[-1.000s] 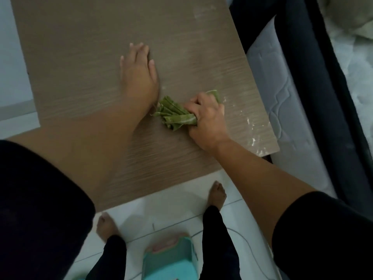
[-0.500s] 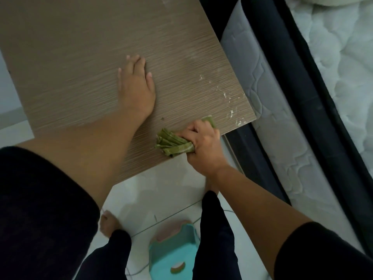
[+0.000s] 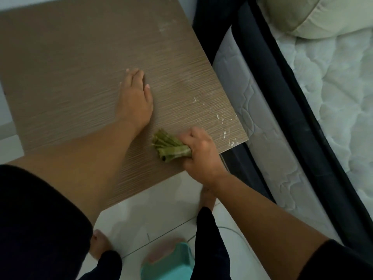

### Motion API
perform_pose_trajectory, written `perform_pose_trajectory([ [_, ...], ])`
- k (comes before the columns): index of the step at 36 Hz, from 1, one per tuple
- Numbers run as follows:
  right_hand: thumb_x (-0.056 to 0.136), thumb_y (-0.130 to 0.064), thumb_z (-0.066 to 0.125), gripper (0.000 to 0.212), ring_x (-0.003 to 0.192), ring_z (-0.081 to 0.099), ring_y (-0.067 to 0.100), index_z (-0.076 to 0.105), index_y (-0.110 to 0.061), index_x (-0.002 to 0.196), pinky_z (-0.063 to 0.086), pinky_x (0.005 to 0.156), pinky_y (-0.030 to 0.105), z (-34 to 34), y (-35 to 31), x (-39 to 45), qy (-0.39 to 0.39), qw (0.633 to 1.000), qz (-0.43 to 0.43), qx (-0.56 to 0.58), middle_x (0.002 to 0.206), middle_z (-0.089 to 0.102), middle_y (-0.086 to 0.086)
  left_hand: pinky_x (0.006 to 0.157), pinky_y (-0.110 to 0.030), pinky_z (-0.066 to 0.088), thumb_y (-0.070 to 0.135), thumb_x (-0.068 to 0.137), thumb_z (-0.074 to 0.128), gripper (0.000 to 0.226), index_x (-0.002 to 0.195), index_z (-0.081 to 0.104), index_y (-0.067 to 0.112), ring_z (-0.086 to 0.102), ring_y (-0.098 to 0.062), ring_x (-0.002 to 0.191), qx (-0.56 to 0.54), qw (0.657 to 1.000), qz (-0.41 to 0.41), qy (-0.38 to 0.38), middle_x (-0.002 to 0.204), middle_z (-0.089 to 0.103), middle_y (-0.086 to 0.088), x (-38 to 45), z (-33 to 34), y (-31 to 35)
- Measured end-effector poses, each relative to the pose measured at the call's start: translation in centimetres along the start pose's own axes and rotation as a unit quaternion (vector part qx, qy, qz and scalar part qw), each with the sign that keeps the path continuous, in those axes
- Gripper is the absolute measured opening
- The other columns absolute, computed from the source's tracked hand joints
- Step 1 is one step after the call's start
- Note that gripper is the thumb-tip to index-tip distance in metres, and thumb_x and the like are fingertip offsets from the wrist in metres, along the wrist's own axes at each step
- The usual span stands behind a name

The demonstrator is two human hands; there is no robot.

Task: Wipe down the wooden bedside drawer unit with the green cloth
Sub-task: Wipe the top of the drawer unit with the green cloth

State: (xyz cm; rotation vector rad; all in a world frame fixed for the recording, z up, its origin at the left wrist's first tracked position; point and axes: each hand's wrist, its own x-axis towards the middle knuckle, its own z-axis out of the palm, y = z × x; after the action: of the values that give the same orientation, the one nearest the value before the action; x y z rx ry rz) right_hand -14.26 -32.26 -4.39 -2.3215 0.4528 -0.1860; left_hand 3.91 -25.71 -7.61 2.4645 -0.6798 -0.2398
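Observation:
The wooden bedside drawer unit (image 3: 80,67) fills the upper left; I see only its brown grained top from above. My left hand (image 3: 135,102) lies flat on the middle of the top, fingers together and pointing away. My right hand (image 3: 199,150) is closed around the bunched green cloth (image 3: 169,147), pressing it onto the top near the front right corner. White specks (image 3: 222,122) dot the wood along the right edge, just beyond the cloth.
A bed with a dark frame (image 3: 302,128) and a white quilted mattress (image 3: 343,87) runs close along the unit's right side. A pillow (image 3: 314,15) lies at top right. On the white tiled floor (image 3: 153,215) are my bare feet and a teal plastic container (image 3: 171,263).
My right hand pulled the cloth from the middle of the top back to the front right corner area and holds there. The left hand stayed flat in place. The view shifted.

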Motion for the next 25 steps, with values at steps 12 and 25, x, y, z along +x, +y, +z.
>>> perform_pose_trajectory([
  [12,0.074,-0.021,0.047,0.029,0.069,0.048,0.027,0.073,-0.009,0.081,0.042,0.058,0.035,-3.0,-0.4,17.5,0.178,0.975,-0.123,-0.053,0.071,0.045,0.006,0.105,-0.045,0.039,0.018,0.095,0.037,0.036,0.125,0.049,0.004,0.045,-0.034,0.125,-0.073,0.992,-0.104,0.014,0.131,0.052,-0.015,8.1,0.9,0.8],
  [25,0.074,-0.016,0.061,0.021,0.077,0.055,0.032,0.073,-0.017,0.091,0.043,0.063,0.042,-3.1,1.1,33.2,0.187,0.960,-0.155,-0.137,0.078,0.054,0.011,0.119,-0.044,0.007,0.036,0.096,0.030,0.054,0.145,0.028,0.012,0.013,-0.023,0.146,0.111,0.987,-0.081,0.085,0.155,0.024,-0.007,13.4,1.9,0.1],
])
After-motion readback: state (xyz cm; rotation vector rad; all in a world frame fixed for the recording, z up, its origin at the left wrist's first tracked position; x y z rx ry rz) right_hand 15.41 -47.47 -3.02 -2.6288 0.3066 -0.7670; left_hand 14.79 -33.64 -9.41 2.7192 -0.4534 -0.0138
